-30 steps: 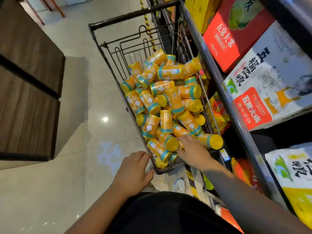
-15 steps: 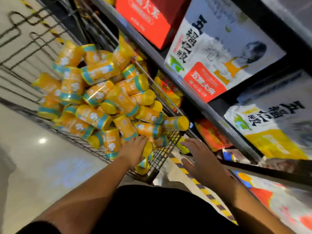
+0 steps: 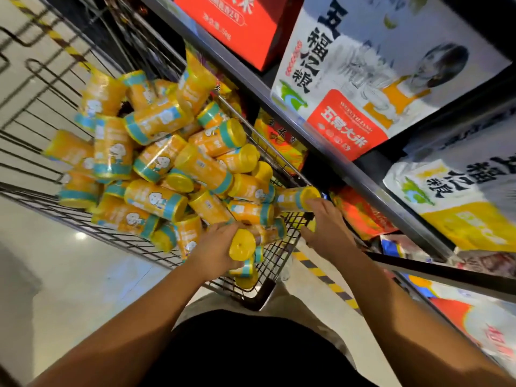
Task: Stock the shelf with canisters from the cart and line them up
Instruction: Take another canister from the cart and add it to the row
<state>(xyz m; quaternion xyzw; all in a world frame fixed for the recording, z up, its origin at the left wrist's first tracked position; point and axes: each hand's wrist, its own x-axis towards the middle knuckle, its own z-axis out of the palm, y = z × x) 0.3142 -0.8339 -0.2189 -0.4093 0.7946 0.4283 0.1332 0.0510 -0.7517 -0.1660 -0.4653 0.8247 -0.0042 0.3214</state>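
The canisters (image 3: 156, 160) lie in a jumbled heap in the cart (image 3: 258, 298), pointing every which way. The shelf (image 3: 321, 142) runs along the cart's right side, so anything lifted out has to travel to the person's right. The left hand (image 3: 215, 250) has its fingers curled round the held canister (image 3: 242, 245) at the near corner of the heap. Its long axis points almost straight back at the person, yellow lid toward the camera. The right hand (image 3: 328, 227) is spread, with the thumb well apart from the fingers. Its fingertips (image 3: 317, 203) touch the lid end of the rim canister (image 3: 293, 199), but nothing is closed round it yet. That one lies at the cart's right rim, its long axis running roughly left to right and its lid toward the shelf. The right hand is therefore the nearer one to both this canister and the shelf. It would likely need to wrap the body just behind the lid, then turn it upright on the way over. The left hand's load has the longer trip, across the cart's corner. The shelf levels in view hold rice bags (image 3: 377, 79) and bright packets (no open slot for canisters shows here), so where they will stand cannot be told.
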